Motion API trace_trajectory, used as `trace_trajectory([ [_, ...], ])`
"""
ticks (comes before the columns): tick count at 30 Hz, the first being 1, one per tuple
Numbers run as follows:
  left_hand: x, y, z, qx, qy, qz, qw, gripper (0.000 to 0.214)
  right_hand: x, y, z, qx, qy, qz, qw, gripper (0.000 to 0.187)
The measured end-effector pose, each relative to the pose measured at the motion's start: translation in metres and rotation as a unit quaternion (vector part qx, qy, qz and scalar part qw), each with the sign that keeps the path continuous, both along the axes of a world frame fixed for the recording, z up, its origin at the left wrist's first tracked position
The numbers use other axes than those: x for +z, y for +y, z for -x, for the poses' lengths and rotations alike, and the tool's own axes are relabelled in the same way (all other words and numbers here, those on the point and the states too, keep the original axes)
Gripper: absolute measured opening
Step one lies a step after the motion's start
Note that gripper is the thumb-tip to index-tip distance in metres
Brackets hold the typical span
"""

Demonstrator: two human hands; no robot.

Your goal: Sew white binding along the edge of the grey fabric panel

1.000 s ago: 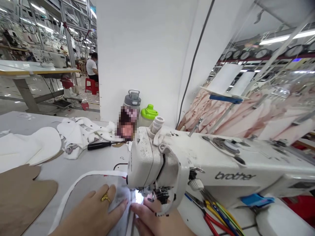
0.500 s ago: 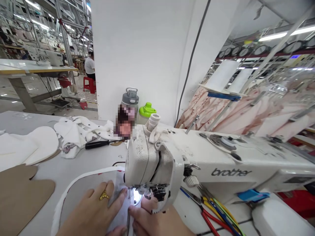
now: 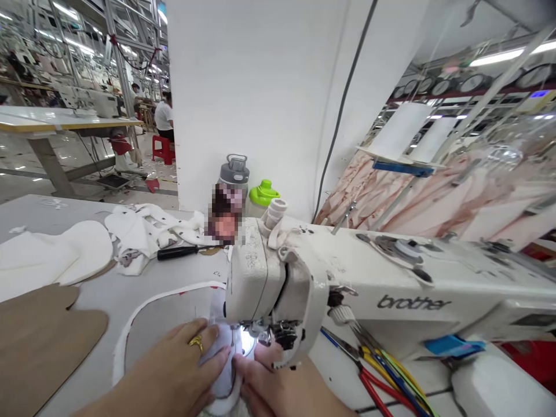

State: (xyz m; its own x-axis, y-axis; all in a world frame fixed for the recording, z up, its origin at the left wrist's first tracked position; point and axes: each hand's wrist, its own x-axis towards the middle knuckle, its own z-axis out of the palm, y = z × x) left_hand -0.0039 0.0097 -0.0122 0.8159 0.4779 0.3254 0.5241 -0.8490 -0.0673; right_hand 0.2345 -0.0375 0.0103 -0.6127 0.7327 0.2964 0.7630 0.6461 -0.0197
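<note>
A white Brother sewing machine [image 3: 391,289] stands on the table, its head and lit needle area [image 3: 256,339] just in front of me. My left hand [image 3: 182,370], with a gold ring, lies flat with fingers stretched on a white fabric piece [image 3: 219,370] to the left of the needle. My right hand [image 3: 278,385] presses the same fabric from below the presser foot, its fingers partly hidden under the machine head. A white strip or binding [image 3: 143,307] curves away from the needle across the grey table [image 3: 130,284].
Brown cardboard patterns [image 3: 39,336] and white cut pieces [image 3: 52,258] lie at left, a heap of printed white fabric [image 3: 147,231] and a black-handled tool [image 3: 178,252] behind. Two bottles [image 3: 247,185] stand by the white pillar. Red and yellow-handled tools [image 3: 382,382] lie under the machine arm. A person [image 3: 164,119] sits far back.
Both hands have pushed the fabric a little further towards the needle and drawn closer together; the white strip's curve has shifted slightly. The view has shifted slightly.
</note>
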Motion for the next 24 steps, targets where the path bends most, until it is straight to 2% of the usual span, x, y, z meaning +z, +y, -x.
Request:
trace_trajectory([
  [3, 0.008, 0.005, 0.000, -0.006, -0.020, 0.013, 1.000, 0.030, 0.002, -0.001, 0.001, 0.016, 0.017, 0.000, 1.000, 0.013],
  [6, 0.012, 0.010, -0.002, -0.057, -0.096, 0.008, 0.994, 0.023, 0.005, -0.001, 0.005, 0.002, 0.028, 0.047, 0.998, 0.015],
  [8, 0.013, 0.014, -0.005, -0.093, -0.137, 0.022, 0.986, 0.027, 0.007, -0.001, 0.007, -0.005, 0.017, 0.071, 0.997, 0.018],
  [11, 0.015, 0.019, -0.006, -0.110, -0.162, 0.058, 0.979, 0.034, 0.009, -0.001, 0.007, -0.028, 0.006, 0.099, 0.995, 0.023],
  [17, 0.022, 0.020, -0.004, -0.079, -0.138, 0.084, 0.984, 0.028, 0.008, 0.000, 0.006, 0.005, 0.029, 0.083, 0.996, 0.022],
  [20, 0.018, 0.017, -0.008, -0.054, -0.148, 0.049, 0.986, 0.028, -0.002, 0.001, 0.004, -0.023, 0.030, 0.066, 0.997, 0.022],
  [24, 0.009, 0.017, -0.014, -0.004, -0.186, -0.007, 0.982, 0.031, -0.014, 0.001, -0.001, -0.053, 0.021, 0.061, 0.997, 0.033],
])
